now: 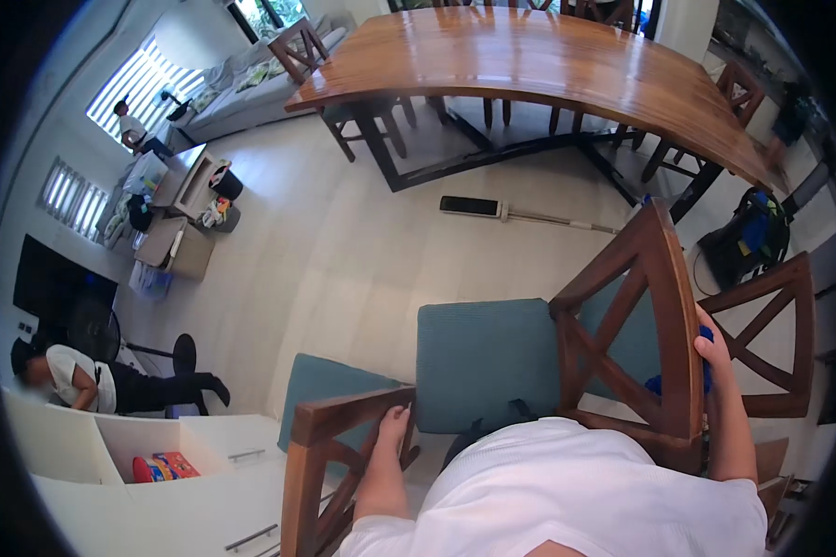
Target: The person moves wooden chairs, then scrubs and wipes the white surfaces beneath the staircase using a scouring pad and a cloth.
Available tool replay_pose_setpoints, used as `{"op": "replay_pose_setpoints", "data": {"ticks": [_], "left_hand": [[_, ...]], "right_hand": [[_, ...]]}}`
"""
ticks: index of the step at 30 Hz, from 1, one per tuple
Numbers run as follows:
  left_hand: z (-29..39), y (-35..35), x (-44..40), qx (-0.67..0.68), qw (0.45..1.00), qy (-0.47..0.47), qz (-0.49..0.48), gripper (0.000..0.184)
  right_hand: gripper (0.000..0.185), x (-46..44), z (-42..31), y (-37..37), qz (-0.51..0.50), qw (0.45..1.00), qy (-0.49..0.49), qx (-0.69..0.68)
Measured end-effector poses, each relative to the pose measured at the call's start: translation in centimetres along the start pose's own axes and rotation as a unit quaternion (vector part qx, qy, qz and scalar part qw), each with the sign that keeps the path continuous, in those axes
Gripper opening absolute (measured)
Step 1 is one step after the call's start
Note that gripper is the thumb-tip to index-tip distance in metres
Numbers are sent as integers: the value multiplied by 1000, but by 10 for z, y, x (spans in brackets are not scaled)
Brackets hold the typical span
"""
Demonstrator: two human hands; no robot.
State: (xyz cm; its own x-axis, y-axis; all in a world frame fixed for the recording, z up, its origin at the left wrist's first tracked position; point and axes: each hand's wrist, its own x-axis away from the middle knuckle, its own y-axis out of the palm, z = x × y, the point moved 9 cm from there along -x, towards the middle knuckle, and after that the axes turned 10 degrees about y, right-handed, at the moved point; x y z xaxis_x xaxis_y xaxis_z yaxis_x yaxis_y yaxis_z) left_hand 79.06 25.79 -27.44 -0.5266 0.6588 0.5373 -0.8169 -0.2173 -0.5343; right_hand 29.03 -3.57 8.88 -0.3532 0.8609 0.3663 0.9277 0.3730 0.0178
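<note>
In the head view, the person's left arm is bent, its forearm running forward beside the torso to the left hand (395,425), whose fingers are curled in at the inner end of the left chair's (344,415) top rail; whether they close on the wood cannot be told. The right arm reaches farther forward, nearly straight, with the right hand (712,348) gripping a blue cloth (706,332) at the outer edge of the middle chair's (683,316) backrest, and more blue shows low behind that frame. The middle chair stands on the floor (344,232) just ahead of the white shirt (567,492), a teal seat (488,362) to the left of its back, while the right chair (805,325) is just beyond the right hand. Past them, a flat mop (474,206) lies near the front edge of the long wooden table (520,56); a dark backpack (743,241) is by the table's right corner. Near the left chair, red packets (167,467) sit in an open compartment of the white cabinet (214,511), their printing too small to read. A second person (130,385) is beyond the cabinet's far edge.
</note>
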Motion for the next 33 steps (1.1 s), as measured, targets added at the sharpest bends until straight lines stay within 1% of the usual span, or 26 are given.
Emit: {"op": "replay_pose_setpoints", "data": {"ticks": [2, 4, 6, 8, 9, 10, 12, 13, 14, 16, 18, 19, 22, 23, 24, 26, 27, 28, 30, 32, 33], "left_hand": [[6, 1, 17, 32, 999, -23, 17, 43], [-54, 20, 1, 95, 995, -7, 31, 38], [-57, 21, 29, 167, 984, -58, 34, 33], [-84, 23, 48, 248, 965, -85, 19, 32], [-82, 14, 64, 231, 971, -38, 42, 31], [-89, 10, 79, 238, 969, -35, 56, 32], [-119, 8, 113, 293, 947, -89, 96, 34], [-136, 8, 132, 321, 931, -119, 124, 36], [-149, 9, 146, 349, 913, -147, 152, 38], [-180, 11, 176, 401, 868, -199, 214, 43], [-211, 13, 207, 446, 815, -240, 282, 48], [-222, 12, 224, 467, 784, -258, 318, 51], [-248, 3, 260, 505, 696, -304, 410, 59], [-247, -4, 266, 505, 683, -308, 428, 62], [-237, -12, 269, 498, 685, -309, 433, 65], [-208, -39, 261, 437, 757, -273, 403, 64], [-204, -46, 259, 403, 794, -251, 381, 63], [-225, -41, 254, 357, 823, -243, 369, 62], [-259, -27, 233, 262, 877, -222, 336, 60], [-247, -30, 220, 327, 876, -138, 325, 57], [-243, -27, 216, 361, 871, -104, 318, 57]], "right_hand": [[95, -7, -6, -5, 2, 1000, -2, -7], [94, -11, -14, -3, 10, 1000, -6, -19], [94, -20, -17, -10, 7, 1000, -11, -20], [94, -29, -21, -13, 1, 1000, -13, -14], [92, -35, -19, -27, 20, 1000, -23, 6], [89, -35, -23, -32, 21, 998, -5, 56], [84, -37, -38, -41, 17, 987, 39, 154], [74, -38, -62, -34, 12, 979, -2, 205], [63, -38, -83, -36, 44, 960, -2, 277], [54, -38, -129, -21, 87, 941, -88, 315], [50, -41, -170, 23, 44, 913, -195, 356], [47, -44, -176, 55, -21, 940, -137, 311], [49, -42, -187, 180, -179, 863, -221, 417], [51, -42, -180, 226, -237, 823, -252, 450], [54, -44, -167, 267, -280, 777, -272, 495], [60, -46, -122, 338, -356, 696, -254, 570], [65, -49, -93, 369, -386, 670, -274, 572], [70, -50, -62, 396, -412, 644, -293, 574], [79, -46, -10, 436, -475, 674, -150, 545], [86, -28, 18, 474, -491, 682, -277, 466], [85, -23, 34, 486, -503, 711, -188, 454]]}}
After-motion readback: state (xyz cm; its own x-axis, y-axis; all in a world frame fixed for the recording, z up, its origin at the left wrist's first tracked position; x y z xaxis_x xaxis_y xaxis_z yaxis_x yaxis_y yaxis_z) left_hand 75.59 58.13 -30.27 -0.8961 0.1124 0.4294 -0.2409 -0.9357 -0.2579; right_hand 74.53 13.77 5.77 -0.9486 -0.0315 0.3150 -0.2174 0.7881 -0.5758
